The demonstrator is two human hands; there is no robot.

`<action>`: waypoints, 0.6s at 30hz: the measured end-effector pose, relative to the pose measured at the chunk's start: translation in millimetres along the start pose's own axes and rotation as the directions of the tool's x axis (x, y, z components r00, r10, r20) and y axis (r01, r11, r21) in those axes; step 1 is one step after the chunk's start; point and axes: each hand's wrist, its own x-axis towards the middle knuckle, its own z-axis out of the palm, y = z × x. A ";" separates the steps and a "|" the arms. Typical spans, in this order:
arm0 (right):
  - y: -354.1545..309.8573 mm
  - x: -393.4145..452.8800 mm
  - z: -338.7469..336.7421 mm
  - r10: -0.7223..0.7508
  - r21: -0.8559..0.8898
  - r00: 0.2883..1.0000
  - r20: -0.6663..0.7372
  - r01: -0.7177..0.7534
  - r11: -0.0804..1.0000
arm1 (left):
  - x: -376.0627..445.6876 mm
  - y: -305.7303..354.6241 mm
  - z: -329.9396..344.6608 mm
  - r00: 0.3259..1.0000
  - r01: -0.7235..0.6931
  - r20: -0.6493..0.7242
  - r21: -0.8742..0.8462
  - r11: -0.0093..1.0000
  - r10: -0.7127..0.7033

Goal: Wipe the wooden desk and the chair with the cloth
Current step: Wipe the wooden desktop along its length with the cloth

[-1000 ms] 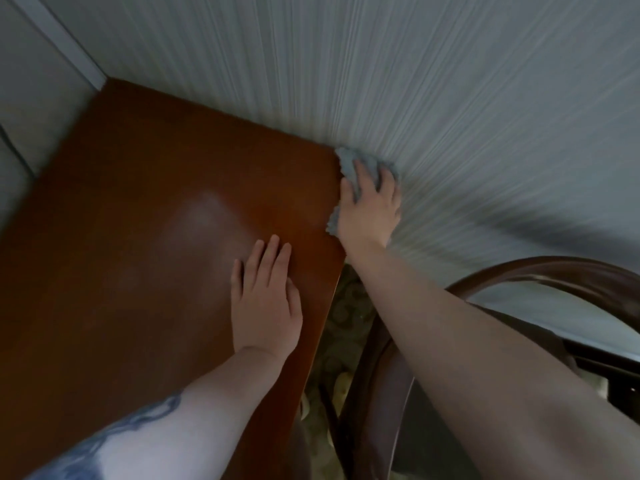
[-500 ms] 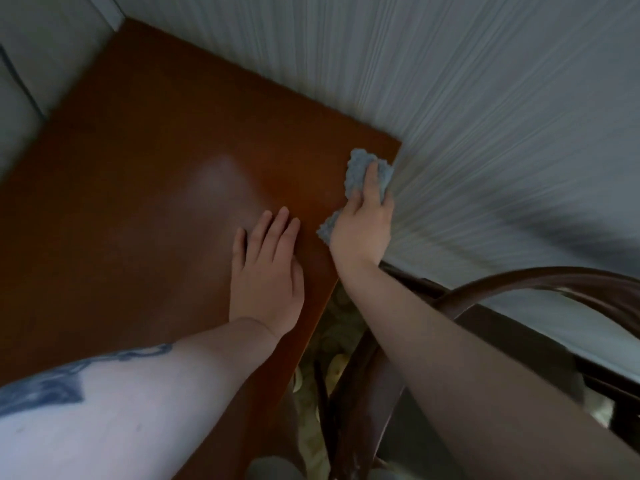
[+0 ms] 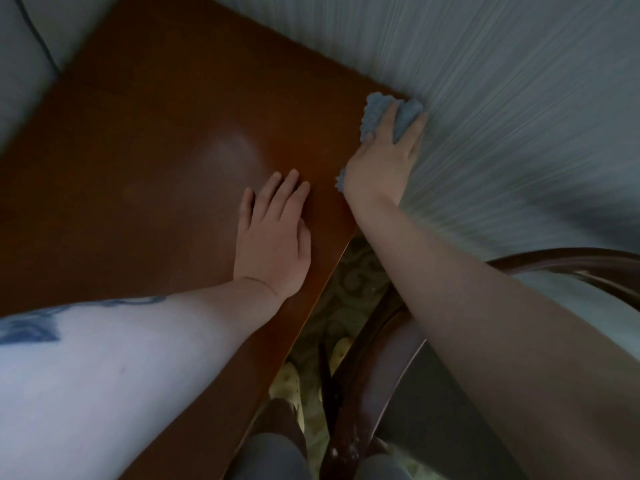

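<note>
The reddish-brown wooden desk (image 3: 156, 168) fills the left and middle of the view. My left hand (image 3: 273, 233) lies flat on its top near the right edge, fingers straight. My right hand (image 3: 381, 168) holds a bunched blue cloth (image 3: 374, 114) against the desk's far right corner, where the desk meets the wall. The cloth bulges out between my fingers and below my palm. The dark wooden chair (image 3: 360, 375) stands under my right forearm at the lower right, and its curved back (image 3: 571, 261) shows at the right edge.
A grey striped wall (image 3: 519, 98) runs behind the desk and close beside my right hand. Patterned carpet (image 3: 346, 299) shows in the narrow gap between desk and chair. My legs are at the bottom of the view.
My right hand has slid the cloth back along the desk's right edge and out again to the far corner by the wall. My left hand has stayed flat on the top.
</note>
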 end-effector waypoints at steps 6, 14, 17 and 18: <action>12.2 -60.9 15.4 -0.086 -0.126 0.996 0.003 0.085 0.988 | -1.2 -1.4 1.0 1.000 -0.017 -0.016 -0.016 1.000 0.017; 1.7 -63.4 18.6 0.030 -0.174 0.999 -0.016 -0.032 0.984 | -39.8 -31.9 -14.4 0.982 -0.176 0.086 0.129 0.976 0.166; -1.5 -133.1 17.2 0.021 -0.110 0.998 0.052 -0.015 0.994 | -78.9 -50.2 -21.3 0.984 -0.158 0.103 0.136 0.978 0.145; 1.8 -139.5 17.8 0.006 -0.106 0.996 0.090 0.003 0.994 | -91.8 -53.2 -22.1 0.984 -0.149 0.116 0.129 0.980 0.135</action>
